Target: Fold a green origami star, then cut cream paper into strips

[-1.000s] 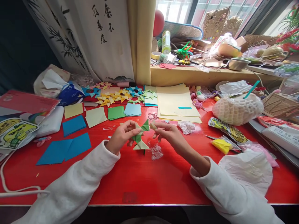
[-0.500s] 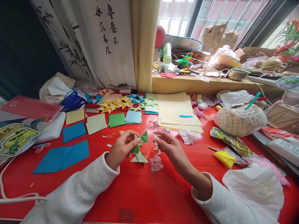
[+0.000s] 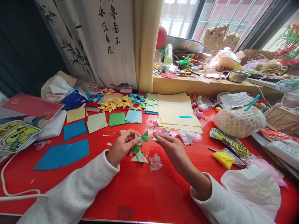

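My left hand [image 3: 123, 145] is closed on a green and cream origami piece [image 3: 139, 156], made of folded pointed units joined together. Its points stick out to the right of the thumb and below the fingers. Just to the right, my right hand [image 3: 168, 146] pinches a small cream folded paper unit [image 3: 154, 138] between thumb and fingers, mostly covered by them. A small gap separates that unit from the green point facing it. Both hands are held above the red table [image 3: 149, 193].
Paper stacks in green [image 3: 117, 119], light blue [image 3: 133, 116] and dark blue [image 3: 75, 130] lie beyond my left hand. Finished folded stars [image 3: 116, 103] are heaped behind. Large cream sheets [image 3: 177, 112] lie at the back; a netted fruit with a straw [image 3: 239, 122] stands right.
My right hand has turned the cream unit, so less of it shows between the fingers. The left hand keeps its hold almost unmoved. The view has shifted slightly.
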`<state>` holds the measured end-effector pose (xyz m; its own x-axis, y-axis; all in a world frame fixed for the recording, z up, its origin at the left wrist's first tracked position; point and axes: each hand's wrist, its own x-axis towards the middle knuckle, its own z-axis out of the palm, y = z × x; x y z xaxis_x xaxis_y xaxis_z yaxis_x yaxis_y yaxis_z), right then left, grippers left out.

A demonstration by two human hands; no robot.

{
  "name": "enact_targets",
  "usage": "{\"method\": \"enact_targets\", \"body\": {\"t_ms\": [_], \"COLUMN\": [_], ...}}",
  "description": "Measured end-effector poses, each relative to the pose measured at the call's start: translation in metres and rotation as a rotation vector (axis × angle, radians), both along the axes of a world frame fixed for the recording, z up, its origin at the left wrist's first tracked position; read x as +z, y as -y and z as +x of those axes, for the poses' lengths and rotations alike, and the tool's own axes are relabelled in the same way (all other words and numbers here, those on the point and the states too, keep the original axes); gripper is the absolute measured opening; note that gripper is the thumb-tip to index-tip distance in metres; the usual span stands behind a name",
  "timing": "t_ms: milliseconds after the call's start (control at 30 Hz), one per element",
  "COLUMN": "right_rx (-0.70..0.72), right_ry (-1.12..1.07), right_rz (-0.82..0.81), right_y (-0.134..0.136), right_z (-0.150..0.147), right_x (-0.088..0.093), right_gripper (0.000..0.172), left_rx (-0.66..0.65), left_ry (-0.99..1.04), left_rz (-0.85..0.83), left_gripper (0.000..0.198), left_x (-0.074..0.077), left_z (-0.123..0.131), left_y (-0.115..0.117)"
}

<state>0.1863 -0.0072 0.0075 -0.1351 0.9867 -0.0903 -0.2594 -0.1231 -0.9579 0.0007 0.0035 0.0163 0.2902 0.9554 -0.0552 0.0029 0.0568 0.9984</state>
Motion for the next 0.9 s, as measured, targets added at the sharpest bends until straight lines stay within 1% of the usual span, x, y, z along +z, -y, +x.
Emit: {"method": "enact_targets", "body": {"t_ms": [67, 133, 167, 300, 400, 467, 567, 667, 733, 800, 900], "right_rx": [-0.021, -0.006, 0.018, 0.117, 0.144, 0.151, 0.128, 0.117, 0.102, 0.066, -0.04], "right_ry": [-0.002, -0.022, -0.033, -0.038, -0.001, 0.048, 0.108, 0.158, 0.196, 0.263, 0.428], "right_rz": [-0.015, -0.021, -0.018, 0.034, 0.075, 0.125, 0.231, 0.302, 0.335, 0.384, 0.478], "right_y": [0.001, 0.003, 0.004, 0.01, 0.013, 0.014, 0.016, 0.017, 0.018, 0.018, 0.019], "right_z": [0.0, 0.0, -0.001, -0.005, -0.007, -0.007, -0.005, -0.004, -0.004, -0.003, -0.001], "right_x": [0.002, 0.005, 0.007, 0.01, 0.011, 0.013, 0.016, 0.019, 0.02, 0.02, 0.018], "right_gripper": [0.03, 0.037, 0.035, 0.013, 0.012, 0.013, 0.012, 0.012, 0.012, 0.013, 0.013], "left_rx": [-0.022, -0.042, -0.049, -0.072, -0.083, -0.106, -0.125, -0.117, -0.132, -0.149, -0.142], "left_ry": [0.004, 0.007, 0.006, -0.014, -0.048, -0.077, -0.082, -0.066, -0.051, -0.029, -0.018], "left_rz": [0.001, -0.004, -0.008, -0.011, 0.013, 0.038, 0.083, 0.112, 0.103, 0.077, 0.062], "left_gripper": [0.019, 0.021, 0.024, 0.034, 0.036, 0.029, 0.019, 0.017, 0.017, 0.018, 0.019], "left_x": [0.002, 0.003, 0.004, 0.002, 0.0, -0.001, -0.001, 0.0, 0.001, 0.001, 0.001], "left_z": [0.001, 0.002, 0.003, 0.005, 0.005, 0.004, 0.003, 0.003, 0.003, 0.003, 0.004], "left_y": [0.001, 0.003, 0.004, 0.008, 0.01, 0.01, 0.01, 0.01, 0.01, 0.01, 0.009]}}
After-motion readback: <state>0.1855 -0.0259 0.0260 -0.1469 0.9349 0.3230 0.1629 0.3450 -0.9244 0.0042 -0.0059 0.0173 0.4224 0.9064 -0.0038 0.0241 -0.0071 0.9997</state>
